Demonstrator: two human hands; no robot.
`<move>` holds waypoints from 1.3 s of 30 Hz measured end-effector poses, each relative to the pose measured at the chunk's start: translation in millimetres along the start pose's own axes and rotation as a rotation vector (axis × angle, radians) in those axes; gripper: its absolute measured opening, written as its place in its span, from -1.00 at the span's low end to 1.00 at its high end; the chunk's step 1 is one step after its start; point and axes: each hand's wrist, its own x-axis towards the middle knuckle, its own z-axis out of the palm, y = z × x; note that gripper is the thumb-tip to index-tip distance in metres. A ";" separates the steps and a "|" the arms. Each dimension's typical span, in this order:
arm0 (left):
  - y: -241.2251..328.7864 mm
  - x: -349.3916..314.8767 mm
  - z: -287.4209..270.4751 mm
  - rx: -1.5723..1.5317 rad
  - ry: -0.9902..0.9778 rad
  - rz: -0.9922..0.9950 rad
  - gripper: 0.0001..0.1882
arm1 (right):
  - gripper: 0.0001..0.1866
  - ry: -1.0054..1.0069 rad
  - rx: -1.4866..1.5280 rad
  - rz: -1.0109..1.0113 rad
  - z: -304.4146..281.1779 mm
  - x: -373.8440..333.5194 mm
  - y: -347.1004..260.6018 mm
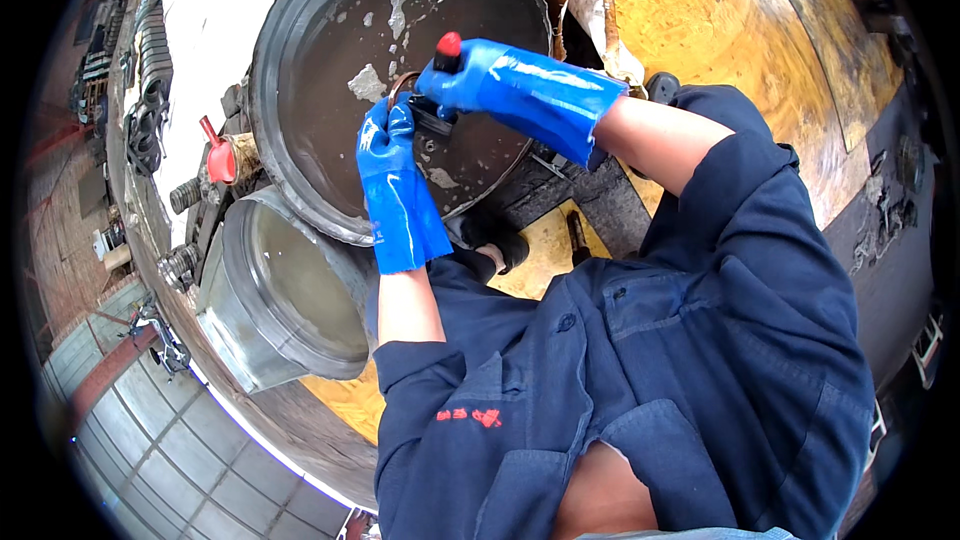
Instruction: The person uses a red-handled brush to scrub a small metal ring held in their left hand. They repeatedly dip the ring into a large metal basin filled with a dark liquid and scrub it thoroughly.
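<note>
Both my hands wear long blue rubber gloves and meet over a wide round tub (pixel 268 110) of murky brown liquid. My right hand (pixel 475 78) is closed around a black handle with a red end (pixel 449 45), which looks like a brush's. A dark block-like part (pixel 432 122) shows below that fist. My left hand (pixel 388 140) pinches a thin copper-coloured ring (pixel 401 85), which touches or nearly touches the dark part. My gloves hide much of the ring. Pale grey scum (pixel 367 83) floats on the liquid.
A metal bucket (pixel 255 340) of cloudy liquid tilts beside the tub at lower left. A red scoop (pixel 221 158) lies by the tub's left rim, near dark coiled springs (pixel 184 196). Yellowish wooden boards (pixel 690 10) lie at right. My knees flank the tub's near side.
</note>
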 end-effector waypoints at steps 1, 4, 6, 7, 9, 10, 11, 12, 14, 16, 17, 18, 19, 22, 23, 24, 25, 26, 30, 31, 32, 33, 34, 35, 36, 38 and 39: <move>-3.7 1.3 0.3 0.044 -0.020 0.008 -0.63 | -0.75 0.042 -0.234 -0.030 2.4 0.5 -1.5; -21.2 1.0 -6.5 -0.004 -0.006 -0.086 -0.59 | -0.76 0.080 -0.699 -0.263 13.7 -18.7 -11.7; -20.4 4.1 -8.3 0.092 0.028 -0.112 -0.58 | -0.69 -0.009 -0.819 -0.147 12.3 -24.3 -27.1; -17.6 4.5 -10.2 0.093 0.032 -0.113 -0.58 | -0.69 -0.012 -0.819 -0.150 11.2 -24.5 -26.9; -8.8 7.2 -11.5 0.354 0.095 -0.018 -0.59 | -0.72 0.110 -0.890 -0.159 2.5 -24.7 -23.6; -2.6 6.5 -7.9 0.221 0.096 -0.022 -0.60 | -0.75 0.212 -0.825 -0.208 -0.5 -25.3 -15.0; 1.6 6.3 -6.5 0.221 0.094 -0.019 -0.60 | -0.75 0.217 -0.824 -0.208 -3.6 -27.9 -8.9; 5.2 7.2 -9.5 0.314 0.116 0.044 -0.60 | -0.76 0.242 -0.786 -0.258 -4.4 -33.3 -9.1; 13.6 6.1 -14.1 0.510 0.145 0.114 -0.68 | -0.76 0.242 -0.783 -0.324 -4.9 -43.4 -10.7; 19.4 12.0 -17.2 0.758 0.091 0.465 -0.69 | -0.80 0.141 -0.839 -0.378 -8.3 -43.0 -6.6; 21.4 16.1 -20.3 0.990 0.054 0.810 -0.69 | -0.81 0.081 -0.873 -0.401 -9.3 -48.0 -9.2; 24.7 16.8 -24.1 1.136 -0.027 0.904 -0.65 | -0.81 -0.040 -0.922 -0.402 -8.3 -51.9 -13.8; 27.8 20.8 -24.3 1.142 -0.035 0.922 -0.65 | -0.78 -0.113 -0.977 -0.388 -7.9 -54.9 -16.9; 58.8 35.8 -16.2 1.287 -0.178 1.004 -0.58 | -0.75 -0.248 -1.120 -0.352 -9.8 -69.0 -21.7; 79.6 43.2 -7.1 1.282 -0.186 0.981 -0.59 | -0.75 -0.266 -1.122 -0.377 -13.0 -72.1 -20.7; 105.1 46.0 13.8 1.265 -0.218 1.031 -0.60 | -0.73 -0.281 -1.133 -0.353 -15.7 -77.6 -21.2; 127.8 50.1 39.3 1.243 -0.247 1.087 -0.60 | -0.70 -0.292 -1.147 -0.328 -20.5 -83.0 -23.8; 144.2 56.8 61.5 1.235 -0.294 1.195 -0.61 | -0.68 -0.303 -1.163 -0.298 -22.5 -83.5 -24.2; 173.4 80.5 145.4 1.218 -0.424 1.538 -0.76 | -0.63 -0.328 -1.158 -0.272 -29.5 -91.9 -21.5; 175.1 84.8 161.4 1.240 -0.446 1.563 -0.78 | -0.65 -0.333 -1.142 -0.284 -30.6 -92.7 -18.2; 176.9 88.2 175.6 1.256 -0.471 1.549 -0.78 | -0.65 -0.320 -1.138 -0.279 -29.3 -93.0 -16.3; 179.2 92.1 186.0 1.345 -0.508 1.503 -0.76 | -0.67 -0.287 -1.113 -0.321 -27.9 -93.1 -16.7; 169.0 100.6 195.1 1.387 -0.508 1.455 -0.74 | -0.70 -0.258 -1.089 -0.355 -26.1 -92.0 -14.6; 159.1 108.2 202.5 1.429 -0.507 1.406 -0.71 | -0.70 -0.249 -1.080 -0.372 -25.0 -89.7 -12.7; 156.8 112.0 208.8 1.427 -0.512 1.411 -0.71 | -0.70 -0.242 -1.067 -0.380 -25.1 -89.3 -12.0; 152.2 118.5 213.6 1.530 -0.504 1.213 -0.69 | -0.71 -0.241 -1.065 -0.392 -24.8 -87.5 -10.7; 157.3 118.0 220.3 1.516 -0.516 1.219 -0.69 | -0.71 -0.237 -1.061 -0.383 -28.9 -86.1 -4.2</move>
